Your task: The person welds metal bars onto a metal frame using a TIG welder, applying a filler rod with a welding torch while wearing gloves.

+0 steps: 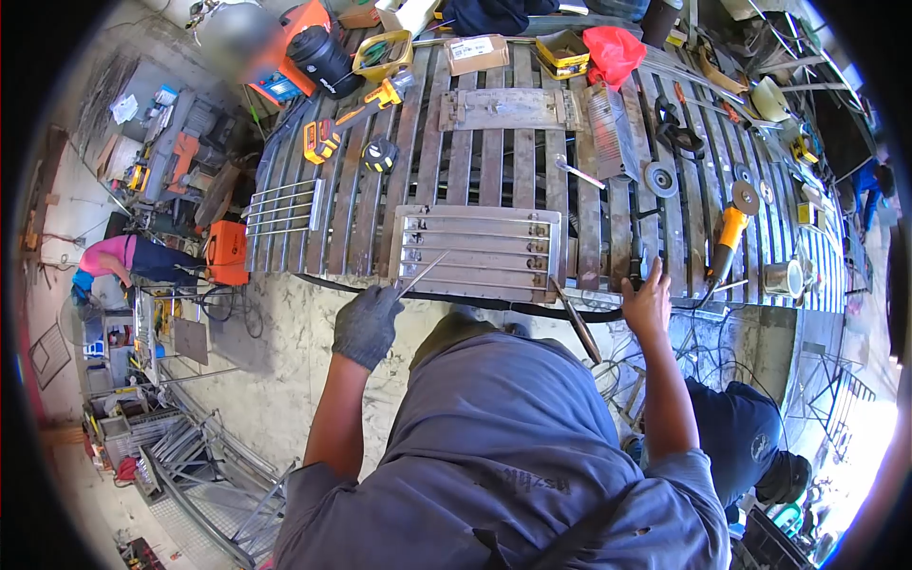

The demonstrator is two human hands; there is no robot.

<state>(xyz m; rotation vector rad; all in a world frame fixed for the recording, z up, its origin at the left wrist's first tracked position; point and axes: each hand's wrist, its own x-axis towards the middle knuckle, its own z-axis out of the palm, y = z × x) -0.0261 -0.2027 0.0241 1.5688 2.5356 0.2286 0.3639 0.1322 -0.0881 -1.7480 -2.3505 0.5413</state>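
My left hand [366,328], in a grey work glove, is closed on a thin metal rod [423,274] that points up and right over the grille. That grille is a rectangular metal frame with several cross bars [475,249], lying flat at the near edge of the slatted metal table [356,237]. My right hand [648,302] is bare, its fingers spread at the table edge, right at the lower end of a dark-handled tool [637,258]. Between my hands, a tool with a brown handle [581,328] slants down over the edge by the grille's right corner.
A yellow angle grinder [730,237], a grinding disc [661,179] and a metal cup [784,278] lie to the right. Farther back are a tape measure [380,155], a cordless tool [323,141] and a smaller grille [283,211]. Other people [731,442] are nearby; cables [703,356] hang below.
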